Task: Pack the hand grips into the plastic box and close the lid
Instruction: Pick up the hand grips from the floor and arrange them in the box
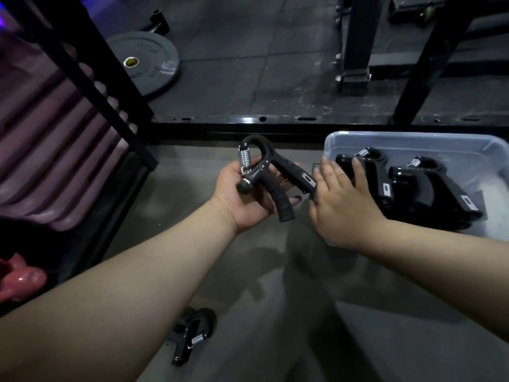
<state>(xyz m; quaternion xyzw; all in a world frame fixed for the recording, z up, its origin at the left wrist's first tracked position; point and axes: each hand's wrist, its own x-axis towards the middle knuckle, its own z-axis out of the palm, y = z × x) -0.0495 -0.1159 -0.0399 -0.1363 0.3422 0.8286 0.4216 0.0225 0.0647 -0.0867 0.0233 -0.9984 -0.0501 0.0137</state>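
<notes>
- The held hand grip looks like hard black plastic with a steel spring at its top. I judge it stiff, rather light and not fragile. The two handles stand apart in a V, so it will catch on its neighbours if it is dropped in carelessly.
- The textured handles are the best place to take it. The smooth arch and the spring are probably more slippery.
- The left hand is turned palm up in the middle of the scene. The held hand grip lies across the palm, with the thumb beside the spring and the fingers curled under the handles.
- The right hand is just right of it, palm down with the fingers straight and a little spread. It rests over the left edge of the plastic box, and the fingertips touch one of the packed hand grips.
- The tip of one handle of the held hand grip almost meets the right hand, so the way into the box is short.
- A loose hand grip lies on the grey surface, near the person and under the left forearm, well apart from the box.
- No lid can be seen.
</notes>
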